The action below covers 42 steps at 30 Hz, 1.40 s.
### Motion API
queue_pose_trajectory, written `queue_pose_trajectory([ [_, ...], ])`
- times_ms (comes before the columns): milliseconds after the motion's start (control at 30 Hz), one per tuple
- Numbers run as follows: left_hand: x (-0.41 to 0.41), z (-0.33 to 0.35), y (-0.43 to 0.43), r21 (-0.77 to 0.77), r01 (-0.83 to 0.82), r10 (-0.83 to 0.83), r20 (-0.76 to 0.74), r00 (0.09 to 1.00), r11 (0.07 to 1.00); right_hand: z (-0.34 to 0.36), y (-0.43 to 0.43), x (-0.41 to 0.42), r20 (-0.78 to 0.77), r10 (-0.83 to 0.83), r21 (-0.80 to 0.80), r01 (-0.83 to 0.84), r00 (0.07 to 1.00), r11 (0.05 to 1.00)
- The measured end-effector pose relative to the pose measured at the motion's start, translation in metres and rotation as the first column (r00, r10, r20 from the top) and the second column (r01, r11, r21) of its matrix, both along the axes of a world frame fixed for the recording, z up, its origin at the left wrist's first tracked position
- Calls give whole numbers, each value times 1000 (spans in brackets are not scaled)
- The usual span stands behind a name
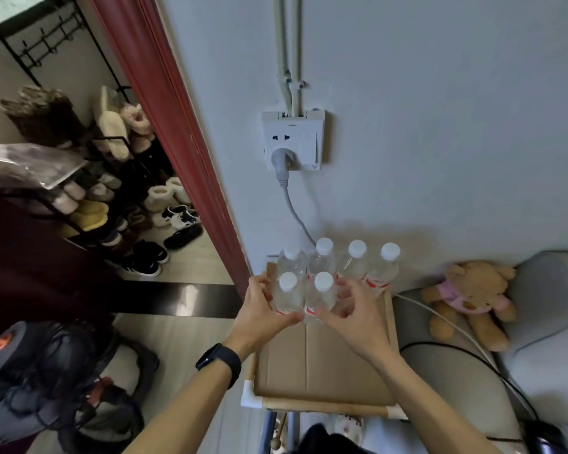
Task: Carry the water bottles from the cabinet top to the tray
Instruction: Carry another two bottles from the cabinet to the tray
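Note:
Several clear water bottles with white caps and red labels stand at the far end of a wood-framed tray (325, 404) lined with cardboard. A back row of bottles (356, 262) stands against the wall. In front, my left hand (259, 309) grips the left front bottle (287, 294), and my right hand (351, 314) grips the right front bottle (322, 294). Both front bottles are upright and side by side, their bases hidden behind my fingers.
A wall socket (294, 140) with a grey plug and cable hangs above the bottles. A teddy bear (469, 299) lies on a grey sofa to the right. A red door frame (184, 142) and a shoe rack (112, 198) are to the left.

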<state>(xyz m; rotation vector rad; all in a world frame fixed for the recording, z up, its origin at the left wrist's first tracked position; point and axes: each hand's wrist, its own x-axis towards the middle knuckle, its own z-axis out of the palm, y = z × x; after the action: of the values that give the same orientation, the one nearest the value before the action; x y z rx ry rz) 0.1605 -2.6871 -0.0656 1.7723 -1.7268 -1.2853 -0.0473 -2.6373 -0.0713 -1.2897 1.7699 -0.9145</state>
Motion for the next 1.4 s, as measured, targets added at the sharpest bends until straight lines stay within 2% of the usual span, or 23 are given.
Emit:
queue_pose_trajectory([
  [133, -2, -19, -5, 115, 61, -64, 24, 998, 991, -19, -6, 3, 32, 77, 97, -80, 997, 992],
  [200, -6, -23, -8, 116, 110, -113, 18, 993, 987, -27, -12, 2, -21, 138, 154, -133, 990, 979],
  [300, -10, -27, -12, 111, 152, -161, 69, 985, 982, -34, -19, 3, -124, 223, 142, -205, 967, 968],
  [367, -10, -28, -14, 101, 156, -167, 116, 979, 983, -36, -22, 3, -139, 217, 140, -197, 966, 970],
  [533, -12, -38, -10, 99, 99, -108, 87, 990, 990, -42, -21, -4, -135, 263, 165, -240, 955, 957],
  [1067, -15, -38, -21, 94, 145, -142, -37, 989, 985, -52, -23, -12, -95, 256, 207, -233, 962, 950],
  [1400, -14, -41, -19, 135, 150, -149, -14, 989, 979, -54, -19, -7, -21, 216, 187, -209, 976, 960],
])
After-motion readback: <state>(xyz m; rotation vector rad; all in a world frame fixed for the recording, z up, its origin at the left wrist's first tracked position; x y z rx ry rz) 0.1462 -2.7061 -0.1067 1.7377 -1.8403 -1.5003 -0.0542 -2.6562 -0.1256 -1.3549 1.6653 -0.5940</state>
